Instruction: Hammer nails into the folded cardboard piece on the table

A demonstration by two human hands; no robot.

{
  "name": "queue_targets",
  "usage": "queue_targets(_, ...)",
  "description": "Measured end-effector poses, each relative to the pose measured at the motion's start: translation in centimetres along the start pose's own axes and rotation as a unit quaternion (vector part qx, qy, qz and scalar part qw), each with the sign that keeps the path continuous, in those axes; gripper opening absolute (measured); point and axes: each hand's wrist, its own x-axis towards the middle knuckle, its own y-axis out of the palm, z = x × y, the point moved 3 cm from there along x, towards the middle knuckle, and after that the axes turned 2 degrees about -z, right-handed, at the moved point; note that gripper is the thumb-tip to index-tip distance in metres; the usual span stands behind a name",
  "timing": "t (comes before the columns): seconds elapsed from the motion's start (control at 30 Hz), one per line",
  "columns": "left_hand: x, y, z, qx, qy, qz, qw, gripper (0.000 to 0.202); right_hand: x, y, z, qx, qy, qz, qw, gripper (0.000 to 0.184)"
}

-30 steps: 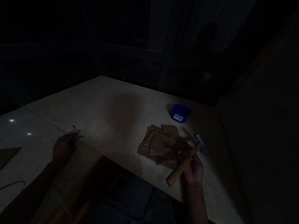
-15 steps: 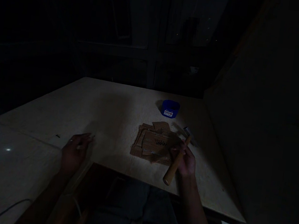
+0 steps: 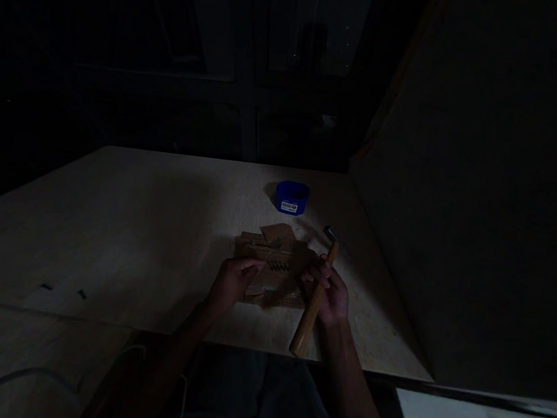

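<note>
My right hand [image 3: 331, 297] is wrapped round the wooden handle of a hammer [image 3: 313, 307]. Its metal head points away from me, and the butt hangs near the table's front edge. My left hand [image 3: 230, 285] reaches over a stack of torn brown cardboard [image 3: 276, 296], thumb and fingertips pinched together. Whatever small thing sits in that pinch is too dark to make out. Just right of those fingertips, a row of several small dark screws or nails [image 3: 279, 266] stands on the cardboard.
Behind the cardboard stands a blue plastic container [image 3: 291, 198] with a white label. Two small dark pieces, perhaps screws [image 3: 82, 294], lie on the pale tabletop [image 3: 166, 223] at left. A cable [image 3: 18, 372] crosses the lower left. A dark panel [image 3: 458, 223] rises along the right side.
My left hand has come from the left part of the table to the cardboard, beside the row. The hammer has turned slightly in my right hand, and the view has shifted.
</note>
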Motion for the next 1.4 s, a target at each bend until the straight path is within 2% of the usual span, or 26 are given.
queue_targets(0.1, 0.7, 0.1, 0.3, -0.032, -0.016, 0.006, 0.999, 0.023, 0.0, 0.2, -0.1, 0.001, 0.0, 0.0, 1.0, 0.021)
queue_targets(0.2, 0.9, -0.3, 1.1, -0.139, -0.114, -0.04, 0.983, 0.032, -0.1, 0.4, -0.3, -0.011, 0.003, -0.001, 1.0, 0.019)
queue_targets(0.23, 0.9, -0.4, 1.4, -0.195, -0.155, -0.055, 0.967, 0.037, -0.1, 0.4, -0.3, -0.016, 0.001, -0.002, 1.0, 0.018)
queue_targets(0.3, 0.7, -0.6, 2.0, -0.315, -0.23, -0.075, 0.918, 0.044, -0.1, 0.4, -0.4, -0.03, -0.004, -0.002, 1.0, 0.017)
queue_targets(0.4, 0.4, -0.9, 2.6, -0.438, -0.31, -0.091, 0.839, 0.041, -0.1, 0.5, -0.5, -0.036, -0.003, -0.004, 0.999, 0.017)
queue_targets(0.57, 0.3, -1.2, 2.6, -0.504, -0.384, -0.083, 0.769, 0.024, -0.2, 0.5, -0.5, -0.041, 0.02, -0.006, 0.999, 0.015)
queue_targets(0.63, 0.4, -1.4, 2.6, -0.52, -0.393, -0.096, 0.752, 0.018, -0.2, 0.4, -0.5, -0.052, 0.03, 0.005, 0.998, 0.014)
queue_targets(0.73, 0.3, -1.7, 2.5, -0.505, -0.381, -0.11, 0.767, 0.009, -0.2, 0.1, -0.4, -0.061, 0.036, 0.014, 0.997, 0.015)
queue_targets(0.93, -0.4, -2.1, 1.5, -0.455, -0.357, -0.083, 0.812, 0.029, -0.2, 0.1, -0.4, -0.061, 0.04, 0.012, 0.997, 0.014)
queue_targets(1.03, -0.6, -2.0, 1.2, -0.453, -0.326, -0.066, 0.827, 0.028, -0.2, 0.3, -0.5, -0.051, 0.041, 0.015, 0.998, 0.015)
queue_targets(1.2, -0.9, -1.7, 1.4, -0.421, -0.314, -0.015, 0.851, 0.034, -0.2, 0.4, -0.5, -0.052, 0.045, 0.012, 0.998, 0.015)
queue_targets(1.4, -0.9, -1.0, 0.8, -0.376, -0.291, -0.011, 0.88, 0.038, -0.1, 0.5, -0.5, -0.061, 0.038, 0.007, 0.997, 0.014)
